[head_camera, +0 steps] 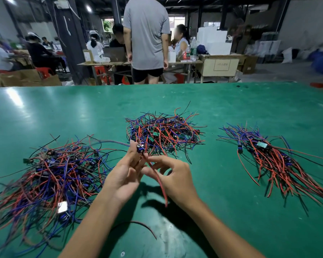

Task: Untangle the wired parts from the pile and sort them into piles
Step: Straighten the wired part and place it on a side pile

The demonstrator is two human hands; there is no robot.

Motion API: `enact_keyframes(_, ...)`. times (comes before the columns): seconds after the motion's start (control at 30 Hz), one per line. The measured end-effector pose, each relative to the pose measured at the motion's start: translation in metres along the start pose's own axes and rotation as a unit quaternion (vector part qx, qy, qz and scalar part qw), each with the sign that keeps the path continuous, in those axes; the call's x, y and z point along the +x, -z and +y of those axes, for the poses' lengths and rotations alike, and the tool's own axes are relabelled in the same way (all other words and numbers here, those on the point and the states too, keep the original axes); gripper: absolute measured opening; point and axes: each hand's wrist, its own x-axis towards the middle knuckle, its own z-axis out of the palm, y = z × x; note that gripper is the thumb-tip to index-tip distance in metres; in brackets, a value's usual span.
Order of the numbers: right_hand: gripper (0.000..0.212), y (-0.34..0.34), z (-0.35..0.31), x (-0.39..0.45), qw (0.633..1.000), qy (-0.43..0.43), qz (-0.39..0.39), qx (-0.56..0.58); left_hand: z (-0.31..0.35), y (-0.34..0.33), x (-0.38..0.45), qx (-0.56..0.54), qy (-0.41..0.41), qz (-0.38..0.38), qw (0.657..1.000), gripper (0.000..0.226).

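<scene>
- Above the green counter [231,101], near its middle: left hand [126,175], fingers raised and pinching a small wired part [140,148] with a blue component at the fingertips.
- Just beside it, right hand [172,180], thumb and fingers curled, pinching a red wire [161,187] hanging down from that same part.
- Directly beyond both hands, touching the held part's leads: tangled pile [164,132] of red, blue and black wires with small green boards mixed in.
- Left of the hands, on the counter: large loose pile [48,175] of wired parts, spread wide toward the near edge.
- Right, well apart from the hands: third pile [268,159], wires lying roughly parallel and fanning toward the near right.
- Near the forearms: 1 stray dark wire [138,226], curved, lying alone.
- Beyond the counter's far edge: person in a grey shirt [146,34] standing, others seated at tables.
</scene>
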Motion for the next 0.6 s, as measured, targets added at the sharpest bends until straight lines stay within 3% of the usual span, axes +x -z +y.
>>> enact_keyframes(0.07, 0.014, -0.001, -0.003, 0.002, 0.994, -0.017, 0.052, 0.093, -0.002, 0.002, 0.0, 0.017, 0.007, 0.014, 1.0, 0.018)
enact_keyframes(0.17, 0.02, 0.003, -0.005, 0.007, 0.973, -0.094, 0.127, 0.168, -0.01, 0.0, 0.001, 0.054, -0.007, 0.001, 0.998, 0.017)
enact_keyframes(0.33, 0.023, 0.007, -0.007, 0.01, 0.939, -0.176, 0.105, 0.275, -0.025, -0.005, 0.002, 0.067, -0.062, -0.013, 0.996, 0.023)
enact_keyframes(0.5, 0.016, -0.001, -0.003, 0.009, 0.96, -0.139, 0.079, 0.23, -0.024, -0.003, 0.002, 0.075, -0.083, -0.014, 0.994, 0.029)
enact_keyframes(0.6, 0.02, 0.002, -0.001, 0.009, 0.971, -0.129, 0.098, 0.178, -0.023, -0.003, 0.002, 0.157, -0.129, -0.03, 0.979, 0.032)
